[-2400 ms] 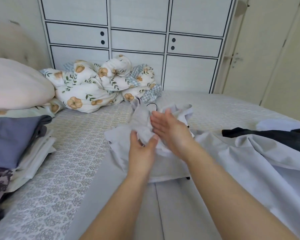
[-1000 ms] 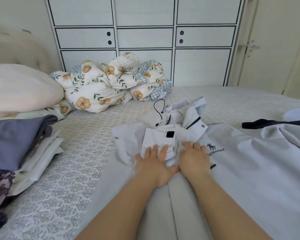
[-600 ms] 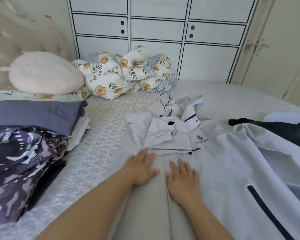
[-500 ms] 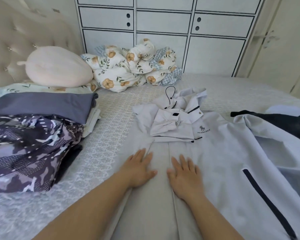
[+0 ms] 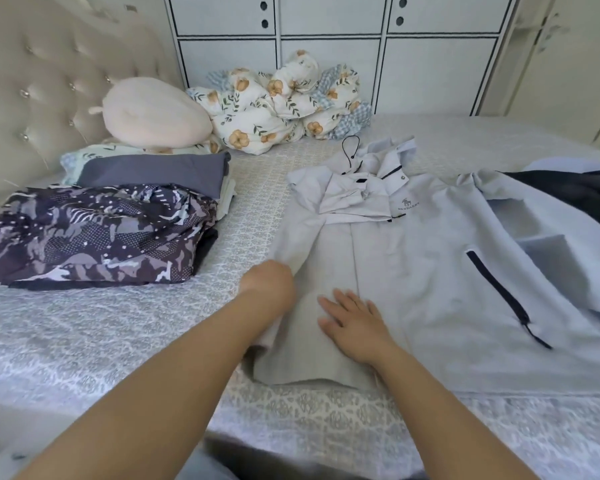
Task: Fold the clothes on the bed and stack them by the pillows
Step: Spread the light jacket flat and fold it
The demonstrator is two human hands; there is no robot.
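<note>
A light grey jacket (image 5: 430, 278) lies spread front-up on the bed, its hood folded down onto the chest. My left hand (image 5: 269, 284) is at the jacket's left edge, fingers tucked under the fabric and gripping it. My right hand (image 5: 355, 320) presses flat on the jacket's lower front, fingers spread. A stack of folded clothes (image 5: 97, 233), patterned purple in front and grey-blue behind, sits at the left by the pillows (image 5: 153, 116).
A crumpled floral duvet (image 5: 281, 105) lies at the far side against white cabinets (image 5: 326, 46). A dark garment (image 5: 575, 192) lies at the right beyond the jacket. The padded headboard (image 5: 49, 81) stands at the left. The near edge of the bed (image 5: 291, 427) runs under my arms.
My left hand moved from lying flat on the jacket front to its left edge and took hold of the fabric. The right hand slid slightly nearer. The view tilted down and left.
</note>
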